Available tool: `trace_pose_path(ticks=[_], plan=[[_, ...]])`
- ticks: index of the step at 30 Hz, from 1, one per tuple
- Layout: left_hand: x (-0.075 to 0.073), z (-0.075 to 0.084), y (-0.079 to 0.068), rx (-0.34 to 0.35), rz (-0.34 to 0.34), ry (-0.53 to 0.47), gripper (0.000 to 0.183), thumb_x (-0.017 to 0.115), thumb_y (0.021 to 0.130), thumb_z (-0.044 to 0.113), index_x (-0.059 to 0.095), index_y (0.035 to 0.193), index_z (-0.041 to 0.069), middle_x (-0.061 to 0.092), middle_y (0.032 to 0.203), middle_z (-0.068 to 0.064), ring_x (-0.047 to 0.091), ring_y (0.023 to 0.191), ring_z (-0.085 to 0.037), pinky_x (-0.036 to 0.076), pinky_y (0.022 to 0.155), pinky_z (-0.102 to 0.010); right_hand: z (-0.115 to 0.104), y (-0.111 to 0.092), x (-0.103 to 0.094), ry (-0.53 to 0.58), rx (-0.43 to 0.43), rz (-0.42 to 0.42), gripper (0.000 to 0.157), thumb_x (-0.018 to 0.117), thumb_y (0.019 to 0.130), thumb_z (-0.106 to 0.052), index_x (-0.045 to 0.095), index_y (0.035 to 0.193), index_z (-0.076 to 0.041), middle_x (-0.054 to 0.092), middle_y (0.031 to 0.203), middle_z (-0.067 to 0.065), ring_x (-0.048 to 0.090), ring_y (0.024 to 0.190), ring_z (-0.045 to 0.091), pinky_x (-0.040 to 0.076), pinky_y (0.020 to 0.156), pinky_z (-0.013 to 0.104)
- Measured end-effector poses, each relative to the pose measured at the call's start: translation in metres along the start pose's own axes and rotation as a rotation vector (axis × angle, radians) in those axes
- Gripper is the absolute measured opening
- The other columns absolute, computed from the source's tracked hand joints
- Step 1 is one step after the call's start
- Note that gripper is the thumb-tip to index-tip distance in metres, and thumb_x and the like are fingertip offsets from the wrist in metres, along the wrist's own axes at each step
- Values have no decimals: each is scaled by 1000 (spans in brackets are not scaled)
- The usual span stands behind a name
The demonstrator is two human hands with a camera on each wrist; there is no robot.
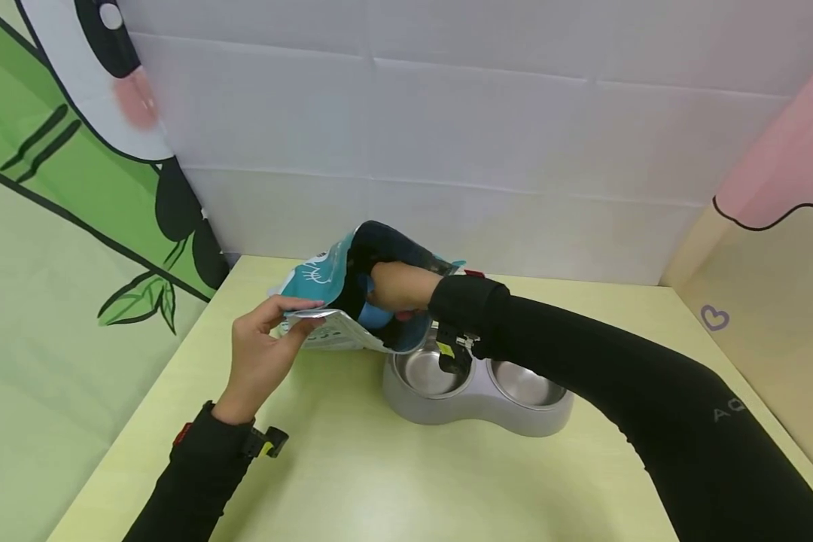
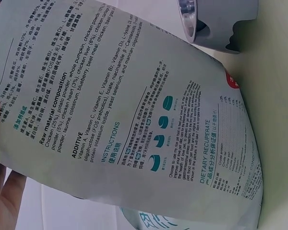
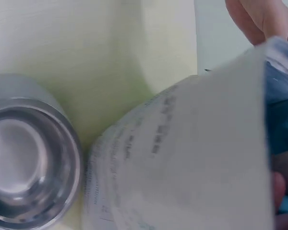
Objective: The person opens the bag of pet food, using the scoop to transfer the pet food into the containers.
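Even, bright light; the bowls point(image 1: 477, 384) show soft glare. The right wrist view is blurred, especially the bag point(image 3: 192, 163) beside the fingers point(image 3: 259, 19).

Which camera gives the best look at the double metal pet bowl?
The head view: the grey feeder with two steel bowls shows nearly whole, only its left bowl's far rim hidden behind the teal food pouch. The right wrist view shows one blurred bowl; the left wrist view only a corner.
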State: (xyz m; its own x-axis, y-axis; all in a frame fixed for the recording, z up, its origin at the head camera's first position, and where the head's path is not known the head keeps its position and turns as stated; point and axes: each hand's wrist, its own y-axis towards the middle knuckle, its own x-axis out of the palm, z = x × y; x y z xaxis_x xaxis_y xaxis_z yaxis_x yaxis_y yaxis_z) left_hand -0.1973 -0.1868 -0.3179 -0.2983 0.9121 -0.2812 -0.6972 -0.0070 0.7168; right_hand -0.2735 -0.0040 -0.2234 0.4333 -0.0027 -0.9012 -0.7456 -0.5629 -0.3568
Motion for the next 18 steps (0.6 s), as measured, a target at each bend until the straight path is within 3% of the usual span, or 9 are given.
trace_pose_path(ticks=[12, 18], plan=[[13, 4, 8, 22, 30, 38, 30, 71, 70, -4, 65, 96, 10, 65, 95, -6, 58, 95, -19, 45, 85, -21, 18, 4, 0, 104, -51, 48, 38, 40, 95, -17, 47, 59, -7, 48, 52, 4, 46, 43, 16, 40, 42, 27], [17, 8, 10, 15, 47, 58, 30, 71, 69, -6, 65, 95, 8, 65, 95, -8, 58, 94, -21, 45, 85, -20, 21, 7, 2, 236, -28, 45, 36, 40, 95, -17, 44, 60, -8, 44, 52, 4, 44, 43, 16, 39, 40, 27]])
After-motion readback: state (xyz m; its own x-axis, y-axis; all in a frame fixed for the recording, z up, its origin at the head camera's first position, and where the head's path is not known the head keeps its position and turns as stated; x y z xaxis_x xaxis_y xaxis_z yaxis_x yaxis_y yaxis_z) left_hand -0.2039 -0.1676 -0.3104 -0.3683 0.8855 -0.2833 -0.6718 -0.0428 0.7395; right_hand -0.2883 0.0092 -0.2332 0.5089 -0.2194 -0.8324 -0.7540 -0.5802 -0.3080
